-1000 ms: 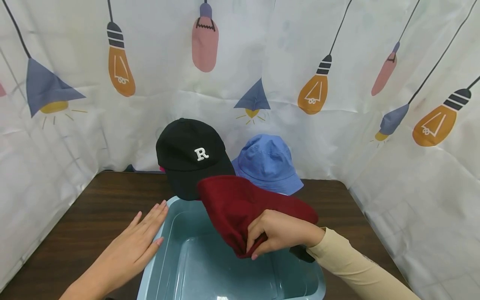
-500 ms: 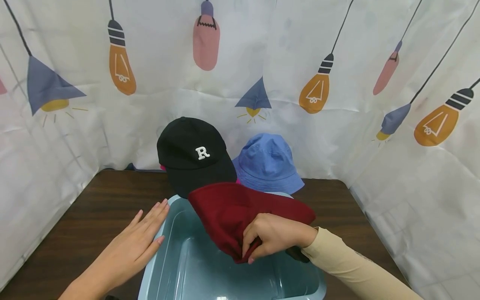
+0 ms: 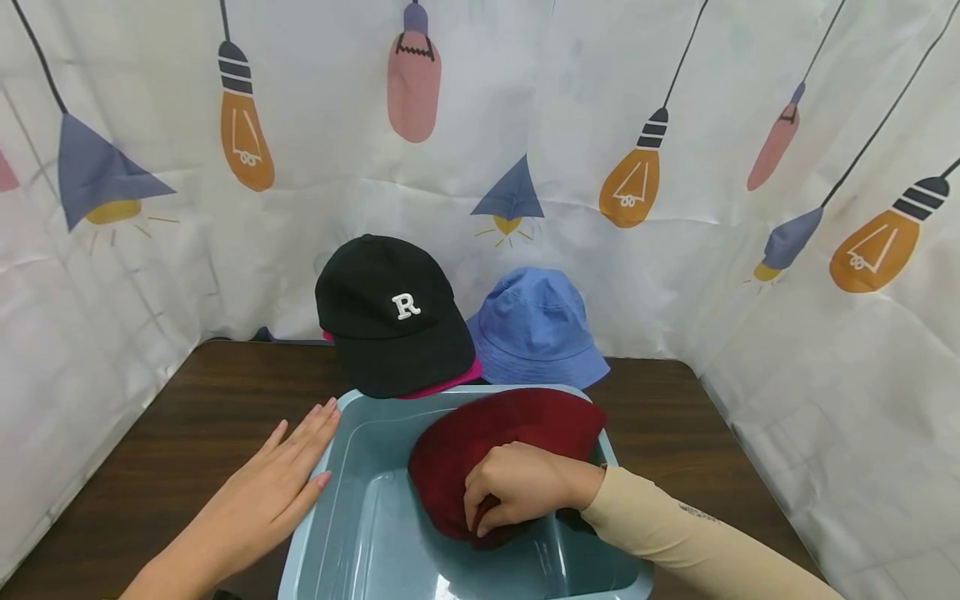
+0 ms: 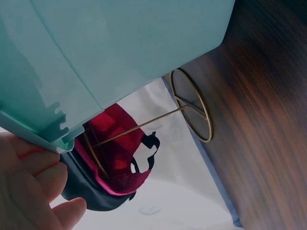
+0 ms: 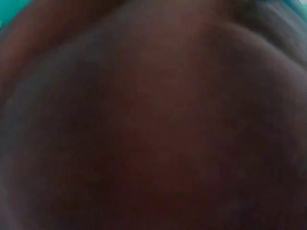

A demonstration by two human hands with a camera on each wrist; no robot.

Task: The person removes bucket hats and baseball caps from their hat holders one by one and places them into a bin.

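My right hand [image 3: 517, 485] pinches the lower edge of a dark red hat [image 3: 517, 417] between thumb and bent fingers. The hat is inside the light blue plastic basin [image 3: 375, 467], its upper part close to the back rim. Blurred dark cloth [image 5: 153, 134] fills nearly all of the right wrist view. My left hand [image 3: 262, 492] lies along the basin's left rim with straight fingers. From the left wrist, the left hand's fingertips [image 4: 53, 177] show right at the rim of the basin [image 4: 120, 48].
Behind the basin, a black cap [image 3: 390, 317] with a white R sits over a pink cap [image 3: 450, 382]. A blue bucket hat [image 3: 536, 325] stands beside them. A thin brass stand [image 4: 206, 120] holds the caps on the dark wooden table [image 3: 225, 400]. A printed curtain hangs behind.
My right hand has lowered the dark red hat into the basin, down and slightly left. The pink cap's brim now shows under the black cap. My left hand has stayed at the rim.
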